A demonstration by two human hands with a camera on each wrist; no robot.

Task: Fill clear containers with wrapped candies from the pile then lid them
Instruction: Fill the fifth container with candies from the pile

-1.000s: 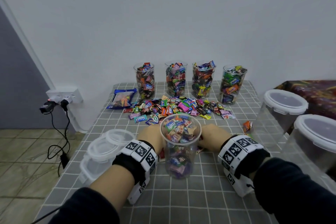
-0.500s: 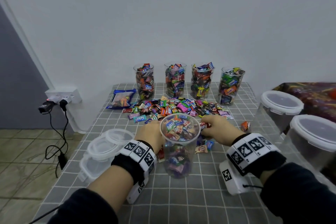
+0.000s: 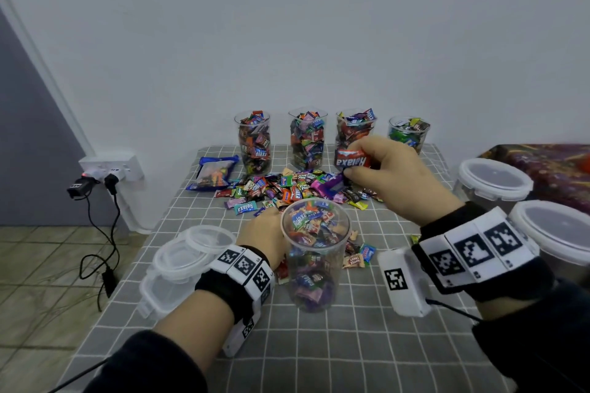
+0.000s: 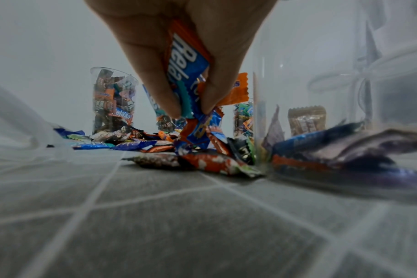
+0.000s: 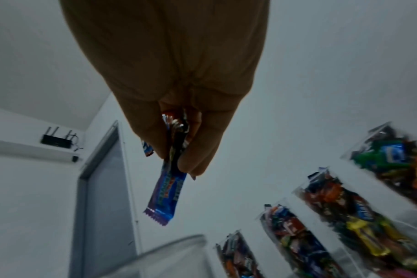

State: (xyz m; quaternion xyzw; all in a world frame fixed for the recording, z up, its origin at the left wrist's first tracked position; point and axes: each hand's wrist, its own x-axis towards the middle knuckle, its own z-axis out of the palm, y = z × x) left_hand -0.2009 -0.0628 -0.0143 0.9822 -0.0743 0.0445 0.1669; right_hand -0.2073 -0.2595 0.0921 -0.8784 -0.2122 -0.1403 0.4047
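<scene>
A clear container [image 3: 314, 268], nearly full of wrapped candies, stands at the table's middle. Behind it lies the candy pile [image 3: 281, 188]. My left hand [image 3: 266, 230] is low at the container's left, near the pile's front edge; in the left wrist view its fingertips [image 4: 174, 111] pinch a blue and orange candy bunch [image 4: 188, 75] just above the cloth. My right hand [image 3: 351, 169] is raised over the pile's right end, gripping a red candy [image 3: 352, 159] and a purple candy [image 3: 332, 185]. The right wrist view shows that purple candy [image 5: 167, 188] hanging from the pinch.
Four filled clear cups [image 3: 308, 140] line the back by the wall. A stack of clear lids [image 3: 191, 249] sits at the left edge. Two big lidded tubs [image 3: 495, 182] stand right. A blue packet [image 3: 214, 174] lies back left. Loose candies [image 3: 354, 260] lie right of the container.
My right hand has risen from the table beside the container and moved back and up, carrying candies. My left hand has stayed low beside the container.
</scene>
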